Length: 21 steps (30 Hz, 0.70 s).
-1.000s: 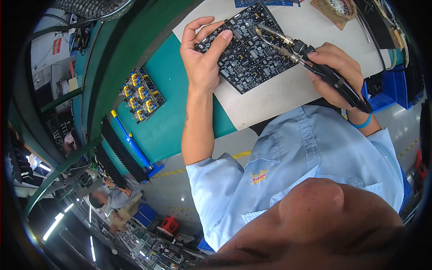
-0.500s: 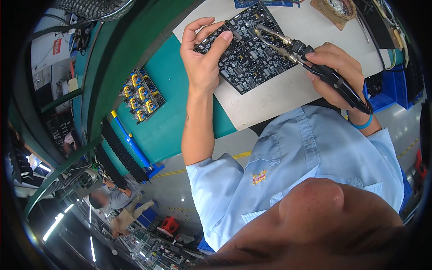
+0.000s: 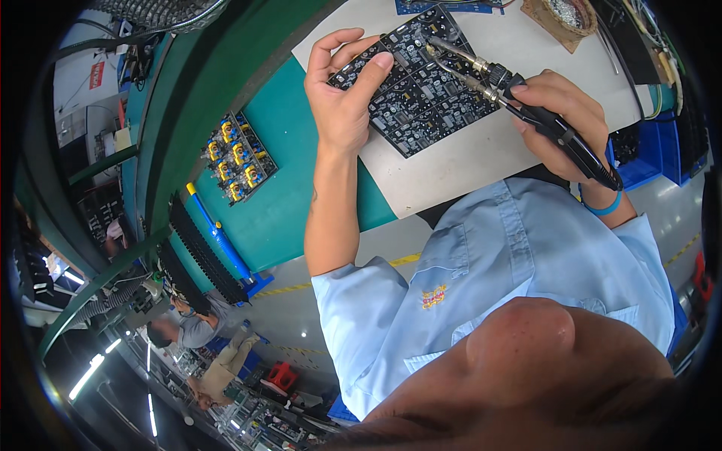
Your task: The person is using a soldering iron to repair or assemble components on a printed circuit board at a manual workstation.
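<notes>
My left hand [image 3: 342, 105] grips the left edge of a black printed circuit board [image 3: 417, 101], its thumb on top and its fingers curled around the far side. The board is a panel of several repeating sections covered in small components. Black soldering tweezers [image 3: 553, 128] with two metal prongs are held in my right hand [image 3: 564, 105]. Their tips meet the upper part of the board, near a small yellowish part; whether they pinch it I cannot tell. The board rests over a pale sheet [image 3: 451, 165] on the green bench mat [image 3: 289, 199].
Left on the mat sits a board with yellow-and-blue components [image 3: 241, 158], near a blue desoldering pump [image 3: 218, 233] and black slotted racks [image 3: 197, 252]. A tip-cleaner holder [image 3: 564, 19] stands at the far right, above a blue bin [image 3: 647, 158]. A co-worker [image 3: 199, 331] sits at lower left.
The board and my left hand have shifted very slightly to the right. The soldering tweezers keep nearly the same place. In the background, the co-worker's arm and body have shifted a little.
</notes>
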Motion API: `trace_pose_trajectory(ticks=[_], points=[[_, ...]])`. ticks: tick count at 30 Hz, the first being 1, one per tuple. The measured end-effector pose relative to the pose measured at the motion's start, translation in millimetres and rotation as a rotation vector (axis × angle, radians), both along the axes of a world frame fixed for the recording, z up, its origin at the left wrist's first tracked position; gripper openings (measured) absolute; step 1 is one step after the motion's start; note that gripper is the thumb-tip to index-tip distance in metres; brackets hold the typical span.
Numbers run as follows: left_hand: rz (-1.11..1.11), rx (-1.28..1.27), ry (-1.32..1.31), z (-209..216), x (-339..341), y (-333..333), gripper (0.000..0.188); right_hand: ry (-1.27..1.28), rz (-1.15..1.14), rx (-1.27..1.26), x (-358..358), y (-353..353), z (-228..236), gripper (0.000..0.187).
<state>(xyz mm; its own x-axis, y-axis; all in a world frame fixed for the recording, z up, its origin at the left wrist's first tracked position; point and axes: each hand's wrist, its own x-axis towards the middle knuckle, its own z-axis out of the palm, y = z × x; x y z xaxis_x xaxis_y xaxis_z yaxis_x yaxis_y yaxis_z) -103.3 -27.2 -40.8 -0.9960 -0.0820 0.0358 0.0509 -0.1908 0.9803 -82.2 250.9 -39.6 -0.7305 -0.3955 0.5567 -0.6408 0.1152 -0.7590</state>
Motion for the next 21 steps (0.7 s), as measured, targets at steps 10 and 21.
trace_pose_trajectory(ticks=[10,21], points=[[0.011,0.003,-0.022,0,0,1,0.044,0.007,-0.021,-0.015,1,9,3,0.045],[0.030,0.031,-0.082,-2,-2,1,0.043,-0.119,-0.555,-0.022,7,56,-21,0.042]])
